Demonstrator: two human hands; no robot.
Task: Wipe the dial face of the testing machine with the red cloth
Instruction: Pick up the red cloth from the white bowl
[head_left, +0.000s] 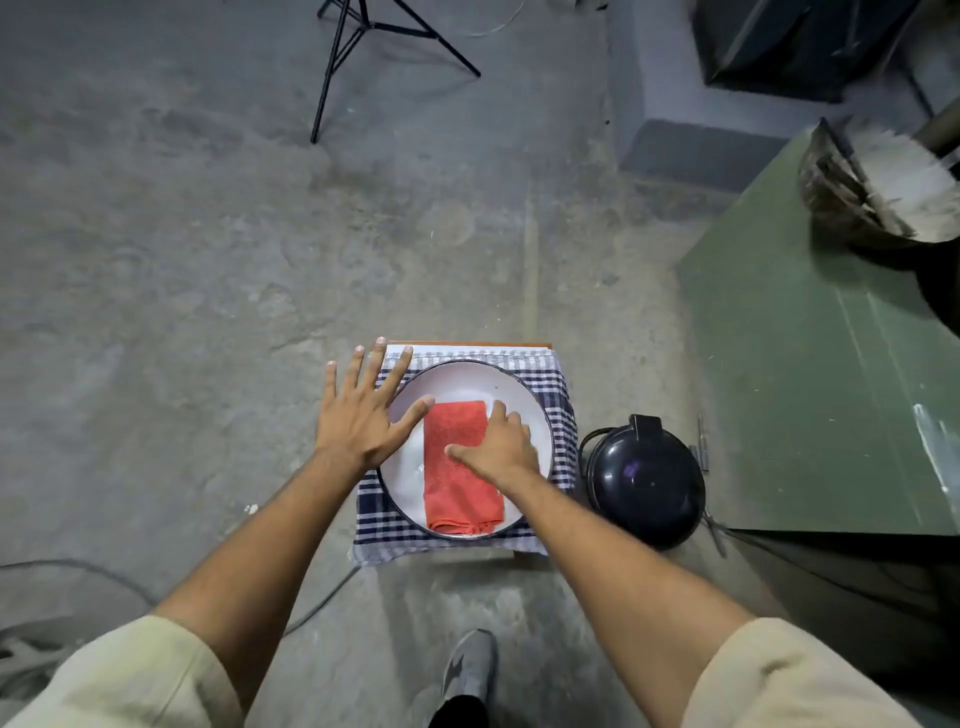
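The step in hand looks like the pickup: the cloth (460, 467) has not yet left its plate (462, 376), and no wiping can begin until it does. The cloth lies folded in a long rectangle in the plate, which sits on a checked towel (561, 410) over a small stool; whether a tabletop is under it cannot be told. The right hand (501, 449) rests on the cloth's right side, palm down, thumb stretched left across the middle of the fabric and the other fingers (498, 410) curled over its right edge. They appear to be closing on that edge, but I cannot tell whether fabric is pinched yet. The left hand (363, 410) is spread flat and wide, holding nothing, its thumb tip just beside the cloth's far left corner and its fingers reaching over the plate's rim and the towel; it seems to hover or lightly steady the plate. Right of the right-hand fingers, near the stool, a black domed object (647, 480) sits on the floor, and beyond it stands a green cabinet (810, 374), perhaps part of the testing machine. No dial face is in view. The next move calls for gathering the cloth firmly enough to lift it whole, then turning toward the machine to find the dial.
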